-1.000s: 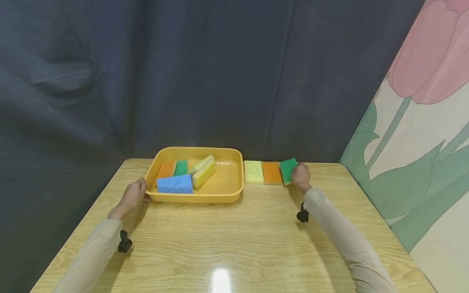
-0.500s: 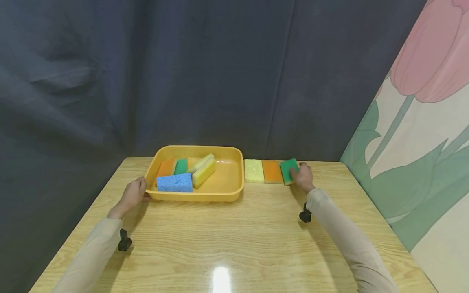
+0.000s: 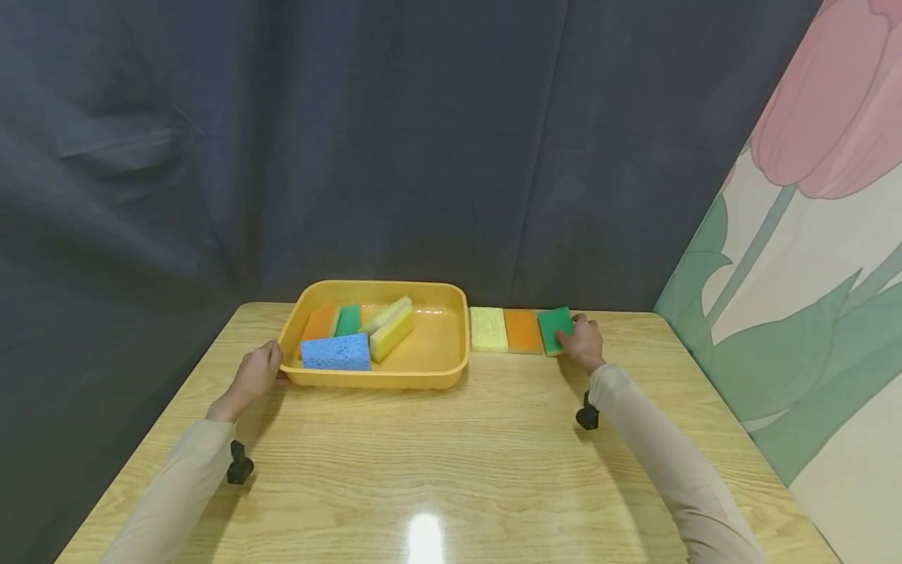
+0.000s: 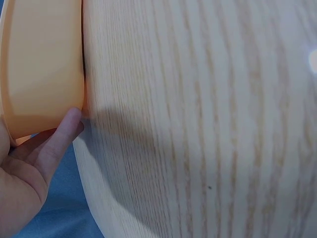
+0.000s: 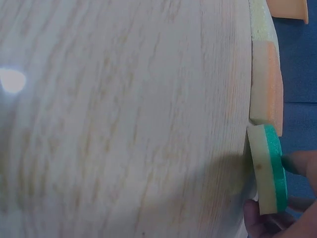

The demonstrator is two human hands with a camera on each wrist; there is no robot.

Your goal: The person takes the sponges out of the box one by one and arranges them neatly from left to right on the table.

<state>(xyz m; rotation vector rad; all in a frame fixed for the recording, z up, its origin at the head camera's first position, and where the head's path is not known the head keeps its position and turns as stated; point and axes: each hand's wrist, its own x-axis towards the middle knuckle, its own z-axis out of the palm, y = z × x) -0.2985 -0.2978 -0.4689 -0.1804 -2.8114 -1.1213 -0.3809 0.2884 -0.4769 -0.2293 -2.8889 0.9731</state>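
Note:
At the table's back right, my right hand (image 3: 584, 342) grips a green-topped sponge (image 3: 554, 330) by its right side; the right wrist view shows its pale underside layer (image 5: 263, 171), slightly tilted. Just left of it lies an orange sponge (image 3: 523, 330), then a pale yellow sponge (image 3: 488, 329) beside the tray. My left hand (image 3: 255, 374) holds the left front corner of a yellow tray (image 3: 373, 379), fingers at its rim and thumb side against its wall. Inside the tray are a blue sponge (image 3: 336, 353), a yellow sponge (image 3: 392, 333), an orange one (image 3: 320, 322) and a green one (image 3: 348, 320).
The wooden table (image 3: 423, 446) extends in front of the tray. A dark curtain (image 3: 423, 141) hangs right behind the table's back edge. On the right stands a wall panel (image 3: 803, 258) with a tulip pattern.
The green sponge has turned and lowered so it lies flatter beside the orange one. My right hand has shifted slightly to the right; the left hand stays on the tray.

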